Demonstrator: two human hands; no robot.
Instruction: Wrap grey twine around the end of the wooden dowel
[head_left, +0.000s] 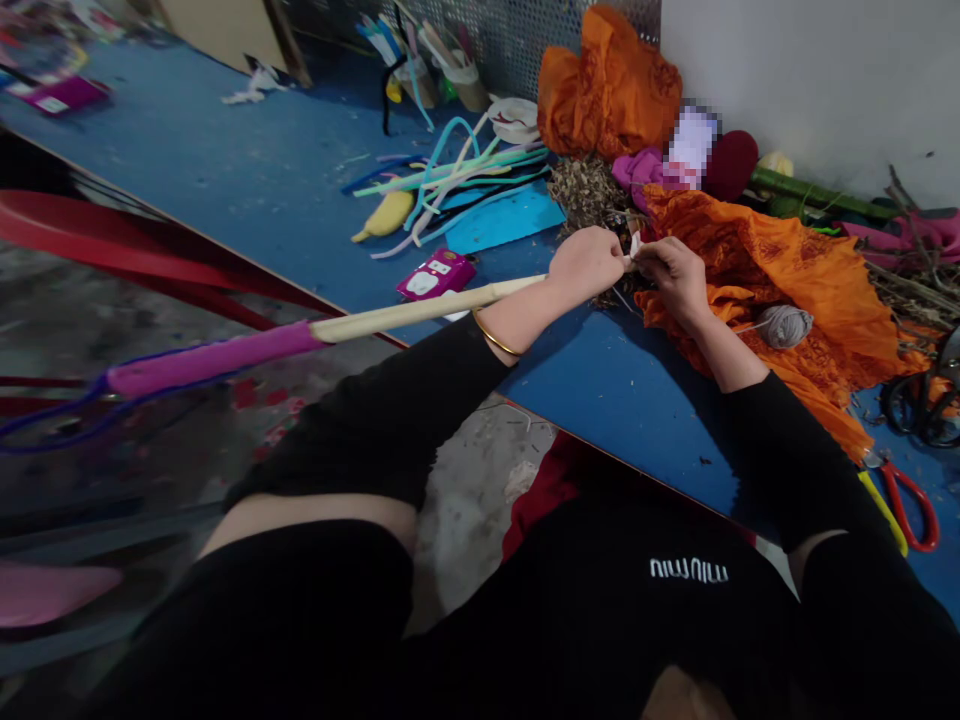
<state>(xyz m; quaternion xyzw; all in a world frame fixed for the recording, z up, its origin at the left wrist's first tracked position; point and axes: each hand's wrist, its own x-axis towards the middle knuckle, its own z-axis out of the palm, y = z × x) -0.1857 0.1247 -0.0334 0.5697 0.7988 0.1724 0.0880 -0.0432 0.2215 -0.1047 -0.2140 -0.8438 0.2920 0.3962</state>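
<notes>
My left hand is closed near the far end of a pale wooden stick. The stick runs back under my left wrist, and its near part has a purple wrapping with dark blue cord along it. My right hand is closed in a pinch on a small white piece at the stick's end, touching the left fingertips. What the white piece is made of cannot be made out. Just behind both hands lies a clump of dry plant matter.
Orange cloth with a grey yarn ball spreads right of my hands. Scissors lie at the right edge. Fuzzy craft stems, a purple packet and a phone are on the blue table. A red stool stands left.
</notes>
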